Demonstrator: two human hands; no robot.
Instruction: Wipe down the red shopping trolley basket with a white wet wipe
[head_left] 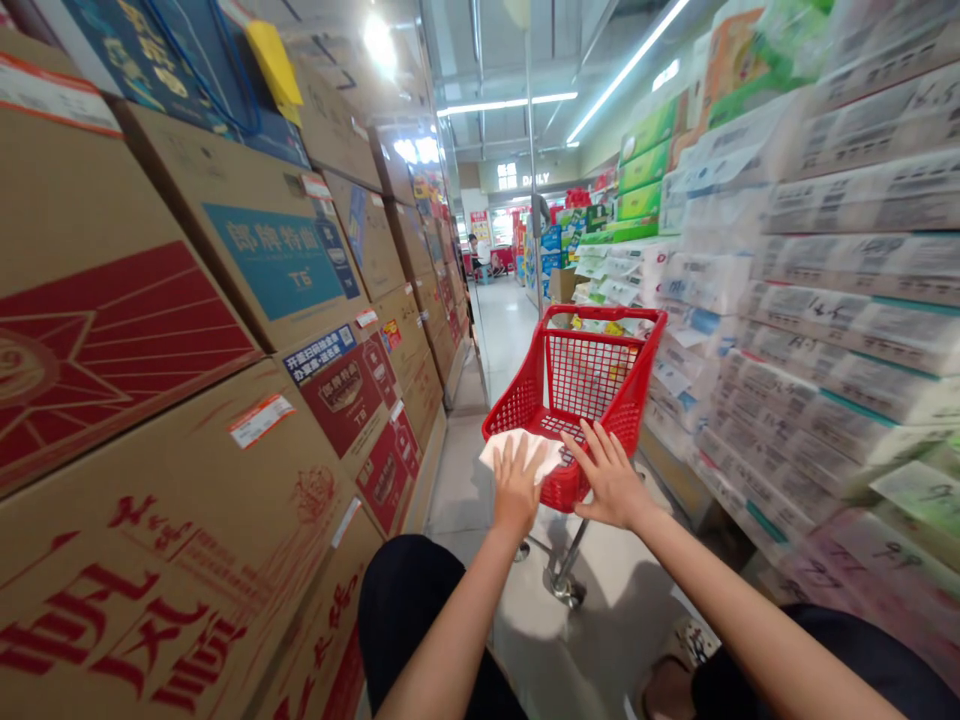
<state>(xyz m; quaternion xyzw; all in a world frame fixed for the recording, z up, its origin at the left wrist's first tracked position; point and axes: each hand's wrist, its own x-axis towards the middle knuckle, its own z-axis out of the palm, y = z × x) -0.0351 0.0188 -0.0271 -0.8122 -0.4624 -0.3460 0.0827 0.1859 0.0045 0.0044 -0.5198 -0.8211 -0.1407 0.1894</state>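
In front of me stands a small red plastic shopping cart (649, 375) with mesh walls and metal legs on casters. My left hand (516, 490) lies flat, fingers spread, on a white cloth or paper wipe (551, 452) draped over the cart's near left rim. Part of the wipe is hidden under that hand. My right hand (611, 480) is open with fingers apart, at the cart's near right edge; it holds nothing. Whether its fingertips press on the rim, I cannot tell.
Stacked cardboard cartons (262, 260) wall the left side. On the right rise piles of plastic-wrapped tissue packs (847, 330). A tiled aisle floor (504, 310) runs ahead past a thin pole (532, 150). A person (480, 255) sits far off.
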